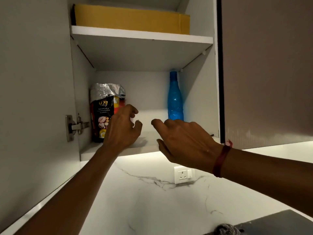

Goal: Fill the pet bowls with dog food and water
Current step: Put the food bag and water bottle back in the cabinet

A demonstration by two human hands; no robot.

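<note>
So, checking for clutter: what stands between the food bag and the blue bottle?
Head view: nothing stands between food bag and blue bottle, only bare shelf.

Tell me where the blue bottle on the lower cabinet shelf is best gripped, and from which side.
Probably around the wide lower body of the blue bottle, coming straight in from the open cabinet front with the right hand. It stands upright close to the right cabinet wall, so a side approach looks blocked, and its narrow neck sits higher up.

On the white lower cupboard shelf [145, 146], a black-and-red foil-topped food bag [102, 116] is stood left; a blue plastic bottle [175, 97] is stood right.
</note>
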